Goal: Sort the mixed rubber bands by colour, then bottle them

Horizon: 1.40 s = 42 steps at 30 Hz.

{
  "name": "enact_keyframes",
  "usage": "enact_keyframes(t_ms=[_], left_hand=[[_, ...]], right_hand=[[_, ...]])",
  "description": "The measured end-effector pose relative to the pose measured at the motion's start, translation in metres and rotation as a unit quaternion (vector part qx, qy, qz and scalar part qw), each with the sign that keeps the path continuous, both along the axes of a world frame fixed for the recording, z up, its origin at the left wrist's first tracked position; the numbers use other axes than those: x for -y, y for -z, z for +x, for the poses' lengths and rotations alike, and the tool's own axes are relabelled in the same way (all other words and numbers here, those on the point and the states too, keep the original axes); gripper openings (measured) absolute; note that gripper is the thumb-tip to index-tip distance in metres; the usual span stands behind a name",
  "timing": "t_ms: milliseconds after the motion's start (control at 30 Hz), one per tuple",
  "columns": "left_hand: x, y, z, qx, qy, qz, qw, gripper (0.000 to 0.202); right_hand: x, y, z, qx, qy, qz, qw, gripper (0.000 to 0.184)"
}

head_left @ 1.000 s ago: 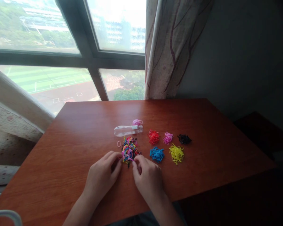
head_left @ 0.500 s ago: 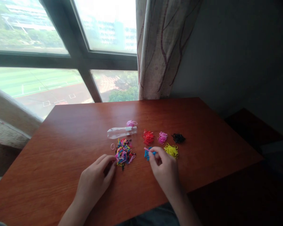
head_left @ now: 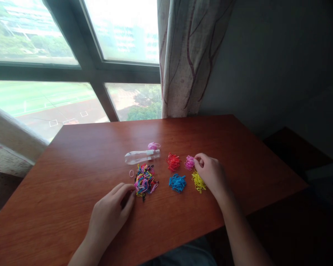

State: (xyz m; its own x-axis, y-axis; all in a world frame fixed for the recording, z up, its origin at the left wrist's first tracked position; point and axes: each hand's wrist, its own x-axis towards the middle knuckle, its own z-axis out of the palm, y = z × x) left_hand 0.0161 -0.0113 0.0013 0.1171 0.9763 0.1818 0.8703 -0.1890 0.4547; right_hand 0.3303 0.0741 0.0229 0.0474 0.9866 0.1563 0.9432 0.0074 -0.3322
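My left hand (head_left: 112,207) rests at the left edge of a mixed pile of coloured rubber bands (head_left: 144,181), thumb and forefinger pinched on a pink rubber band there. My right hand (head_left: 211,171) reaches to the right edge of the pink rubber band pile (head_left: 189,162), its fingertips closed on a pink rubber band that they mostly cover. Just under this hand lies the yellow pile (head_left: 198,181). A blue pile (head_left: 177,182) and a red pile (head_left: 173,162) sit between the two hands.
Behind the mixed pile a clear plastic bottle (head_left: 140,157) lies on its side, with a pink object (head_left: 154,145) behind its neck. One loose pale pink band (head_left: 131,173) lies left of the pile. The wooden table (head_left: 58,177) meets a window and curtain (head_left: 180,74).
My right hand has moved right and away from me, carrying a pink rubber band from over the blue pile to the pink pile. It now hides the black pile. My left hand stays put.
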Motion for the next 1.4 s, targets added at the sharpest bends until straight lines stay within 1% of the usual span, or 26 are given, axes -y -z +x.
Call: enact_keyframes(t_ms=[333, 533, 733, 900, 1033, 1200, 1300, 1400], left_hand=[[0.001, -0.002, 0.001, 0.007, 0.000, -0.003, 1.000, 0.020], [0.001, -0.002, 0.000, 0.016, 0.003, 0.000, 1.000, 0.020], [0.001, -0.001, 0.000, 0.013, 0.005, -0.003, 1.000, 0.019], [0.001, -0.001, 0.001, 0.009, 0.005, -0.005, 1.000, 0.018], [0.002, -0.002, 0.002, 0.009, 0.009, -0.013, 1.000, 0.018], [0.004, -0.002, 0.002, 0.006, 0.007, -0.014, 1.000, 0.017], [0.006, -0.001, 0.003, 0.007, 0.005, -0.009, 1.000, 0.016], [0.011, 0.000, 0.007, 0.010, 0.004, 0.001, 1.000, 0.015]], right_hand=[[0.009, 0.000, -0.018, 0.018, -0.005, -0.020, 1.000, 0.013], [0.011, -0.001, -0.023, 0.040, 0.014, -0.033, 0.999, 0.012], [0.015, -0.001, -0.022, 0.040, 0.010, -0.014, 0.999, 0.011], [0.027, -0.003, -0.026, 0.012, -0.012, 0.030, 0.999, 0.011], [0.046, -0.002, -0.044, -0.048, -0.060, 0.047, 0.996, 0.013], [0.077, 0.007, -0.082, -0.127, -0.142, 0.014, 0.981, 0.015], [0.090, 0.016, -0.101, -0.144, -0.173, -0.009, 0.974, 0.015], [0.096, 0.025, -0.110, -0.141, -0.184, -0.013, 0.973, 0.015]])
